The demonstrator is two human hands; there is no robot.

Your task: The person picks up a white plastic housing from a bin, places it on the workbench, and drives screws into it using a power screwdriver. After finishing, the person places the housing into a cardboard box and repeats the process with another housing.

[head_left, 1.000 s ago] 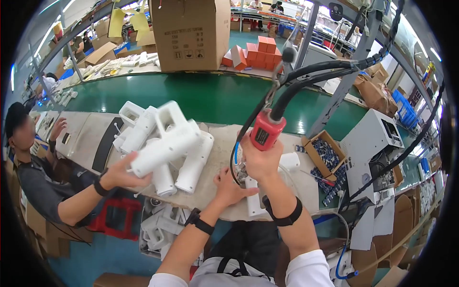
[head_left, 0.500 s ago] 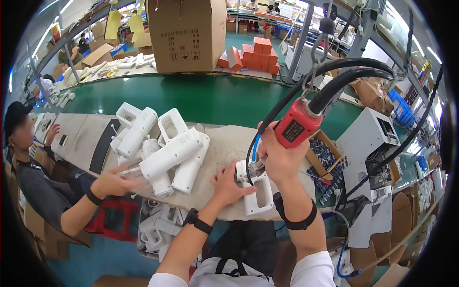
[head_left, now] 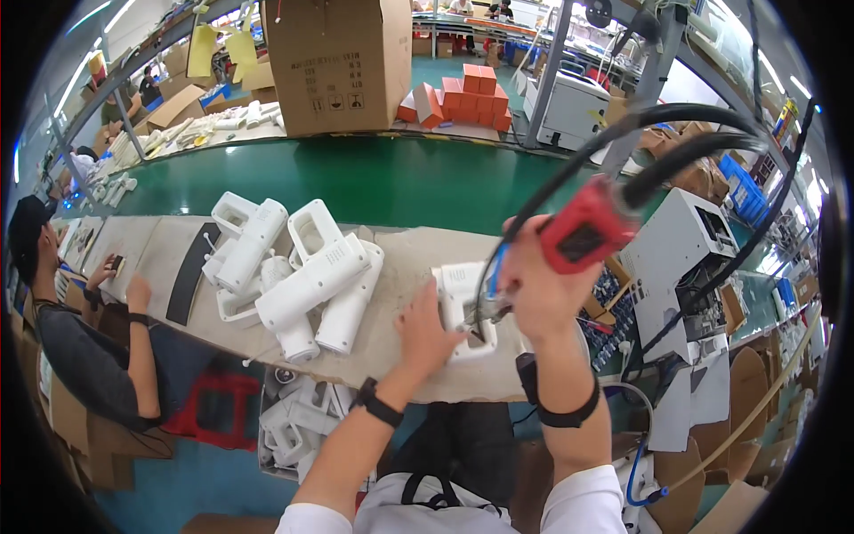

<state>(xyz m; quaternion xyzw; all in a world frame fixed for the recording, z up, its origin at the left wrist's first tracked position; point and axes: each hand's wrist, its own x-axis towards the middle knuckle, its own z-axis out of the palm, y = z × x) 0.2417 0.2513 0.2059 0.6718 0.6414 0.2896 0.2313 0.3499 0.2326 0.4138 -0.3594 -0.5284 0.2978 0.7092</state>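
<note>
My right hand (head_left: 544, 280) is wrapped around a red power screwdriver (head_left: 587, 227), blurred by motion, with black cables leading up from it. Its lower end is over a white plastic housing with a loop handle (head_left: 458, 283), lying on the worktable in front of me. At the housing's left edge is my left hand (head_left: 422, 334), fingers spread and thumb toward the handle; whether it touches is hard to see. Left of it lies a pile of similar white housings (head_left: 316, 280). The right hand and tool hide part of the housing.
A co-worker (head_left: 84, 329) sits at the left by a curved black strip (head_left: 191, 271). Small dark parts (head_left: 614, 307) and a white machine (head_left: 672, 267) stand right. Beyond the table runs a green surface (head_left: 382, 182) with a large carton (head_left: 342, 71). More housings fill a bin (head_left: 298, 418) below.
My right hand and the screwdriver moved right and slightly toward me. The housing has turned, its loop now nearer the tool. The co-worker's hand withdrew from the pile of housings.
</note>
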